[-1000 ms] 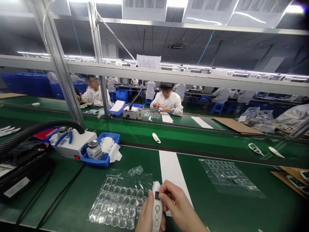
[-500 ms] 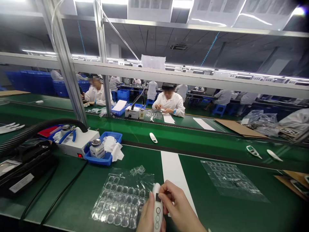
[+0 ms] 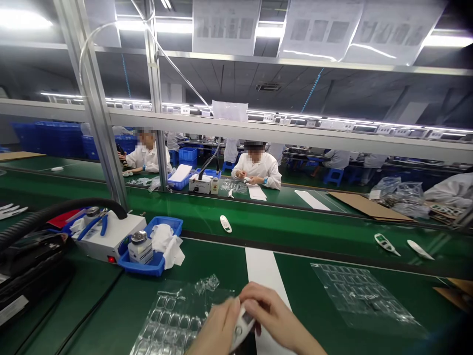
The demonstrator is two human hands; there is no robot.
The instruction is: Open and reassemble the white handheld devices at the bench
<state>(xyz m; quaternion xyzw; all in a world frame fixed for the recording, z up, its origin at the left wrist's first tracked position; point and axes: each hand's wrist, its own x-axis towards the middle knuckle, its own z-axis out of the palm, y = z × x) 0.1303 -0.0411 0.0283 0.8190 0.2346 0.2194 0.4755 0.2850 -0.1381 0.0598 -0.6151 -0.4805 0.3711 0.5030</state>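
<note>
Now tilted sideways, white handheld device [image 3: 242, 323], grasped by left hand [image 3: 216, 330], right hand [image 3: 269, 308]

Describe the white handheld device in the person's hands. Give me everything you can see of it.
The white plastic handheld device looks slim and smooth. It is held tilted, slanting between the left hand and the right hand, and the fingers of both touch it. A round button shows on its face; the hands and blur hide the rest. It is held close to the white strip and the clear plastic blister sheet.
</note>
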